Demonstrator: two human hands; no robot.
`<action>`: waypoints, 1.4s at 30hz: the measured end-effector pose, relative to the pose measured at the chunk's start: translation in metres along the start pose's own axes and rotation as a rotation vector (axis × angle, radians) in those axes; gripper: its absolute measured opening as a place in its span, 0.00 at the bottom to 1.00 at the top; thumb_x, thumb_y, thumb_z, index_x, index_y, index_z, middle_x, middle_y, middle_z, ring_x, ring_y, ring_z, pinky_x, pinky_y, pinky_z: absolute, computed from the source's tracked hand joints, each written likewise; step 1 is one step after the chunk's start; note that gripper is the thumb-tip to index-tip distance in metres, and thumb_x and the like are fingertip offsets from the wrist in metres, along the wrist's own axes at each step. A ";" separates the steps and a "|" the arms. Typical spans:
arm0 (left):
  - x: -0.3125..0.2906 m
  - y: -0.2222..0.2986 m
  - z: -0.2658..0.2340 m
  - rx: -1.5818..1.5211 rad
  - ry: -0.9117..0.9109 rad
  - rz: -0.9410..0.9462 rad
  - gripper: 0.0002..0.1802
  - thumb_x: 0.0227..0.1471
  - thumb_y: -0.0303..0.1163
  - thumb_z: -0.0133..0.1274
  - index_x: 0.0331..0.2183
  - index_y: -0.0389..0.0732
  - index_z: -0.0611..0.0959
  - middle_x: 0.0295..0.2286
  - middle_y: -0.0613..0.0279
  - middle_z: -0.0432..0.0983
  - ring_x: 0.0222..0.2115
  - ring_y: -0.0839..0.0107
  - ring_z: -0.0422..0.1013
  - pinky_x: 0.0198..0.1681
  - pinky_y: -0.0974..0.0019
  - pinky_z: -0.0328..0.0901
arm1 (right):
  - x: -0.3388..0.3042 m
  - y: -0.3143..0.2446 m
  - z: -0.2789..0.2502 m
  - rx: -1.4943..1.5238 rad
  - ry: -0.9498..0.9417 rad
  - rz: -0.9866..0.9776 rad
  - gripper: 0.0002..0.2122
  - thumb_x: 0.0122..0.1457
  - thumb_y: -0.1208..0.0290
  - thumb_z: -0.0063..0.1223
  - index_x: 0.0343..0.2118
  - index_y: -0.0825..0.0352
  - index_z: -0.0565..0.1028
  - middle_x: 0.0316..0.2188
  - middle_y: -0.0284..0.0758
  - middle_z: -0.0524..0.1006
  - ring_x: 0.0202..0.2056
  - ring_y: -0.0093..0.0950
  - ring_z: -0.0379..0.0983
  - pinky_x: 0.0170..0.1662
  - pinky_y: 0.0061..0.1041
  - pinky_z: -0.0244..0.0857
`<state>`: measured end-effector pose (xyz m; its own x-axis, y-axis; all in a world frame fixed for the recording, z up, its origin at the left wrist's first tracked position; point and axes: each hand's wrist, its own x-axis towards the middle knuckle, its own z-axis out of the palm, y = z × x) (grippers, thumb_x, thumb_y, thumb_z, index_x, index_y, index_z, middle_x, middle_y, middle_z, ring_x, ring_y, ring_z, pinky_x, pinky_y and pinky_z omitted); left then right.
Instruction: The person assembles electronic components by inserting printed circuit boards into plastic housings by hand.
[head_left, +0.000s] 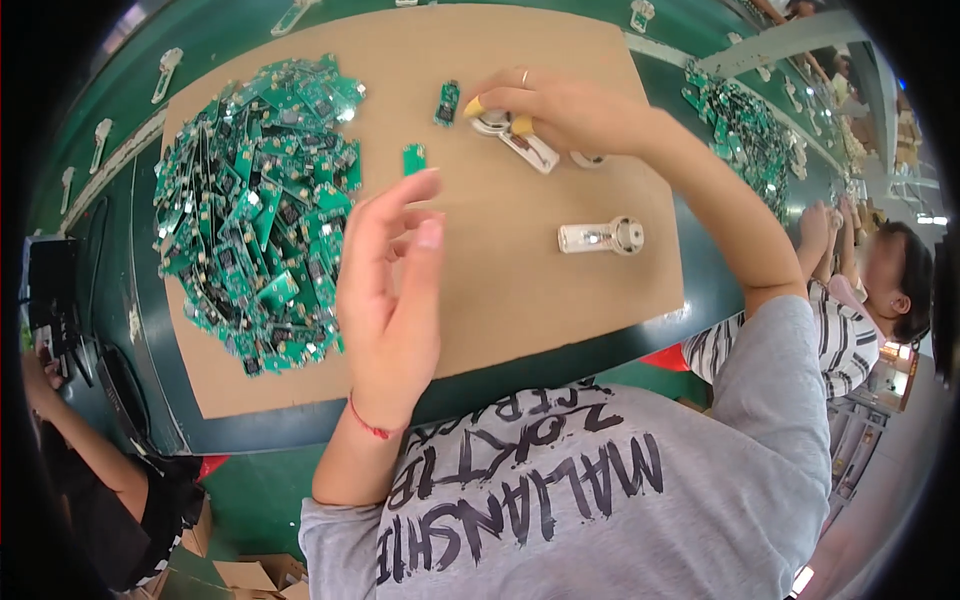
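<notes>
My right hand (575, 115), with yellow covers on its fingertips, holds a white plastic housing (530, 148) with a round end against the cardboard. Part of another white piece (590, 160) shows beneath that hand. My left hand (388, 290) is raised over the cardboard, thumb apart from its loosely bent fingers, with nothing visible in it. Just beyond its fingertips lies a small green circuit board (414, 157). A second circuit board (447, 104), carrying a dark chip, lies left of my right hand. Nearer me on the right rests another white housing (602, 237).
A large heap of green circuit boards (260, 220) covers the left of the cardboard sheet (500, 340). Several white housings (167, 75) sit along the green belt beyond. Another board heap (745, 140) lies at right, near a seated person (850, 320). A co-worker's arm (100, 450) shows at left.
</notes>
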<state>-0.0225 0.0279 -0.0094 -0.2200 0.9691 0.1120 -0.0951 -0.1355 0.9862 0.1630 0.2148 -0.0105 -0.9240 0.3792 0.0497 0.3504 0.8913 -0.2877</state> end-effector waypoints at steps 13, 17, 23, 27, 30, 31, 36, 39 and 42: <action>-0.045 -0.014 -0.003 1.309 -0.255 0.357 0.08 0.41 0.29 0.56 0.28 0.42 0.75 0.27 0.66 0.67 0.31 0.66 0.64 0.34 0.65 0.56 | -0.050 -0.146 0.047 -0.241 0.173 0.340 0.19 0.42 0.57 0.59 0.26 0.67 0.67 0.21 0.36 0.71 0.28 0.31 0.69 0.28 0.29 0.64; -0.043 -0.014 -0.004 1.379 -0.336 0.364 0.09 0.40 0.28 0.56 0.28 0.42 0.74 0.26 0.64 0.66 0.31 0.66 0.63 0.34 0.65 0.56 | -0.054 -0.153 0.055 -0.256 0.277 0.317 0.19 0.40 0.59 0.61 0.27 0.68 0.68 0.23 0.35 0.70 0.31 0.31 0.66 0.31 0.28 0.62; -0.032 -0.004 -0.012 1.391 -0.477 0.474 0.09 0.39 0.27 0.56 0.27 0.41 0.72 0.26 0.61 0.64 0.32 0.64 0.63 0.36 0.63 0.57 | -0.057 -0.159 0.052 -0.212 0.240 0.320 0.19 0.41 0.60 0.60 0.28 0.68 0.67 0.26 0.36 0.70 0.33 0.32 0.66 0.36 0.29 0.62; -0.026 0.003 -0.012 1.023 -0.529 0.276 0.09 0.41 0.27 0.56 0.24 0.36 0.72 0.23 0.59 0.66 0.27 0.63 0.64 0.31 0.64 0.59 | -0.057 -0.159 0.058 -0.195 0.319 0.305 0.16 0.42 0.64 0.59 0.30 0.68 0.68 0.27 0.36 0.71 0.36 0.32 0.67 0.37 0.28 0.61; -0.022 0.006 -0.007 0.859 -0.490 0.057 0.09 0.45 0.28 0.54 0.25 0.34 0.73 0.23 0.58 0.69 0.25 0.66 0.66 0.28 0.67 0.61 | -0.060 -0.154 0.073 0.221 0.470 0.166 0.14 0.44 0.72 0.57 0.34 0.68 0.68 0.29 0.37 0.72 0.39 0.33 0.67 0.42 0.30 0.60; -0.022 0.008 -0.007 0.762 -0.479 -0.076 0.09 0.48 0.30 0.53 0.27 0.33 0.74 0.23 0.58 0.71 0.24 0.68 0.67 0.27 0.68 0.61 | -0.061 -0.150 0.078 0.278 0.485 0.197 0.13 0.44 0.74 0.55 0.35 0.68 0.69 0.30 0.37 0.72 0.40 0.33 0.67 0.44 0.31 0.58; 0.028 0.002 -0.012 1.069 -0.174 0.255 0.16 0.52 0.34 0.49 0.39 0.33 0.74 0.27 0.53 0.74 0.27 0.64 0.70 0.32 0.66 0.64 | -0.062 -0.149 0.076 0.318 0.519 0.119 0.12 0.44 0.81 0.55 0.33 0.64 0.71 0.31 0.32 0.72 0.37 0.32 0.67 0.46 0.32 0.57; 0.075 -0.027 -0.009 1.234 -0.133 0.492 0.19 0.45 0.34 0.54 0.38 0.32 0.75 0.28 0.49 0.74 0.31 0.53 0.71 0.35 0.59 0.66 | -0.061 -0.150 0.074 0.326 0.511 0.130 0.09 0.45 0.80 0.54 0.31 0.64 0.72 0.29 0.32 0.72 0.35 0.31 0.67 0.48 0.34 0.55; 0.092 -0.029 -0.011 1.133 -0.368 0.125 0.20 0.42 0.30 0.54 0.40 0.32 0.74 0.30 0.49 0.75 0.31 0.55 0.72 0.36 0.62 0.67 | -0.065 -0.151 0.068 0.372 0.431 0.199 0.07 0.45 0.76 0.53 0.30 0.65 0.71 0.27 0.30 0.73 0.38 0.29 0.67 0.51 0.33 0.51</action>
<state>-0.0510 0.1186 -0.0290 0.1421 0.9880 0.0610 0.8572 -0.1536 0.4915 0.1597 0.0388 -0.0353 -0.6733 0.6660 0.3211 0.3612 0.6753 -0.6430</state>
